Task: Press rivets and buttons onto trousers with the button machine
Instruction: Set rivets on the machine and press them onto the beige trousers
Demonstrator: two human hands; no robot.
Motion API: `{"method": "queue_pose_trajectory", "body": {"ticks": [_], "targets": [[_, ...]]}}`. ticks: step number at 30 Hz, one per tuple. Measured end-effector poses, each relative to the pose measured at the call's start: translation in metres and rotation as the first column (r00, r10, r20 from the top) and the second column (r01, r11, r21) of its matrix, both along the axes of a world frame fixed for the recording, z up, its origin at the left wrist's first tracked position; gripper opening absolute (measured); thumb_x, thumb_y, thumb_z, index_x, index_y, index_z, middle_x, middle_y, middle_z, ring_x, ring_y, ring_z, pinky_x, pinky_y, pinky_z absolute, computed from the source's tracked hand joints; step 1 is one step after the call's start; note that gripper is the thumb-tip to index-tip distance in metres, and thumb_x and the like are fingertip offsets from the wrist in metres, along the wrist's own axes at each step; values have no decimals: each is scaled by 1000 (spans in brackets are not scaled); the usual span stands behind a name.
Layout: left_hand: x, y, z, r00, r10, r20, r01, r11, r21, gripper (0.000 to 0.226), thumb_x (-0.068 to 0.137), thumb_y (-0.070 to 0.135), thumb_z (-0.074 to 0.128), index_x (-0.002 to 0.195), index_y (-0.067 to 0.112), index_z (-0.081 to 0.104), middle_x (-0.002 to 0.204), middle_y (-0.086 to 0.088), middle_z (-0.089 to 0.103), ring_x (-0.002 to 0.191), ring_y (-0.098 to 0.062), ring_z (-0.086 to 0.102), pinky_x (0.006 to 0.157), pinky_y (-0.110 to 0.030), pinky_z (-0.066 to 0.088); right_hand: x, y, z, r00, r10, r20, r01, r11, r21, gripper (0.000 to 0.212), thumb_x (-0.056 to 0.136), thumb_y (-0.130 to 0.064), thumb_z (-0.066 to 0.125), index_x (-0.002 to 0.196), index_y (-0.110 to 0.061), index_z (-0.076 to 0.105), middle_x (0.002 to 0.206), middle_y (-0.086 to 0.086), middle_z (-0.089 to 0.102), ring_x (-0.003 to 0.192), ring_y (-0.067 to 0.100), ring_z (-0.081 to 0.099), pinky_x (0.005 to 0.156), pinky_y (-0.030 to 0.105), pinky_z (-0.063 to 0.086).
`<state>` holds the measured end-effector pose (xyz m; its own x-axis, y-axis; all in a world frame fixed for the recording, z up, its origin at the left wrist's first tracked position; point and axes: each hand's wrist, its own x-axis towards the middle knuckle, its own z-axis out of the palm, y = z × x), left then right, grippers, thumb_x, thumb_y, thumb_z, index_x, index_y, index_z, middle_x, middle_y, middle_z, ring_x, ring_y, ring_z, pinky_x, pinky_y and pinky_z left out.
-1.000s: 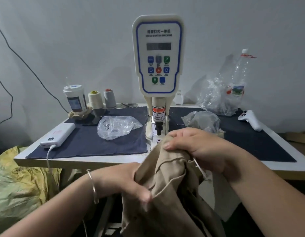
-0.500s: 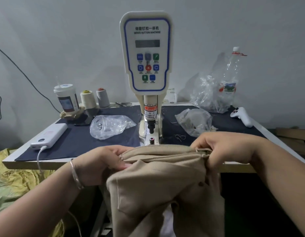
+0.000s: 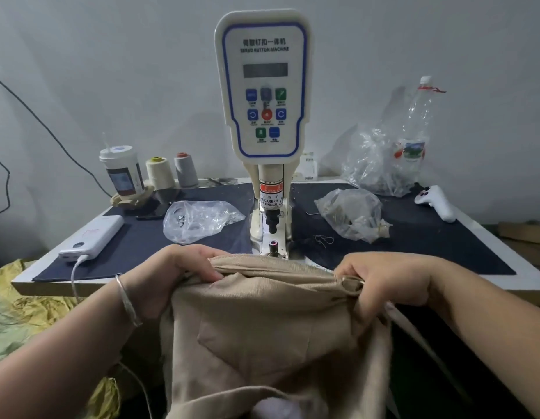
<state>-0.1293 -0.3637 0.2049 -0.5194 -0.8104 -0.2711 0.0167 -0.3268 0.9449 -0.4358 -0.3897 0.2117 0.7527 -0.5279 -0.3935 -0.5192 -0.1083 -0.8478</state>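
The tabletop (image 3: 531, 275) spans the middle of the frame, white-edged with dark cloth over most of it. The tan trousers (image 3: 262, 334) fill the lower centre, hanging from the near edge down out of the bottom of the frame, so the legs are cut off. The waistband runs left to right as the long axis, stretched level just in front of the machine's base, top edge facing the machine. The button machine (image 3: 264, 86) stands upright at centre, control panel facing the camera, its black punch pointing straight down over a small post with a pink-ringed tip (image 3: 273, 244); the display is dark and the key labels are too blurred to read.

The left hand (image 3: 172, 273), lower left of centre with a bangle on the wrist, has its fingers curled over the waistband's left end, gripping it. The right hand (image 3: 383, 279), lower right of centre, pinches the right end, fingers folded round bunched cloth and a metal ring; the fingertips are hidden in the fabric.

A clear bag (image 3: 199, 220) of small metal parts lies left of the machine, another bag (image 3: 350, 216) right of it, contents hard to make out. A white power bank (image 3: 92, 237) sits at the left edge, a cup (image 3: 122, 170) and two thread cones (image 3: 172, 172) behind
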Motion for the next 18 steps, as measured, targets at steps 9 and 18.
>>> {"method": "queue_pose_trajectory", "body": {"ticks": [9,18], "targets": [[5,-2,-2,995,103,-11,-104,993,-59,45,43,10,69,87,-3,74,83,-20,71,68,-27,70,61,-26,57,-3,-14,-33,925,-128,359,-49,895,444,48,47,4,54,92,2,69,80,14,69,70,22,68,61,24,53],[3,-1,-20,989,90,117,-81,994,-77,38,79,25,71,108,0,71,105,-19,69,85,-22,68,74,-27,57,1,-29,-47,946,-224,235,114,907,405,10,65,-12,74,74,-7,73,68,4,70,59,11,68,55,19,53]]}}
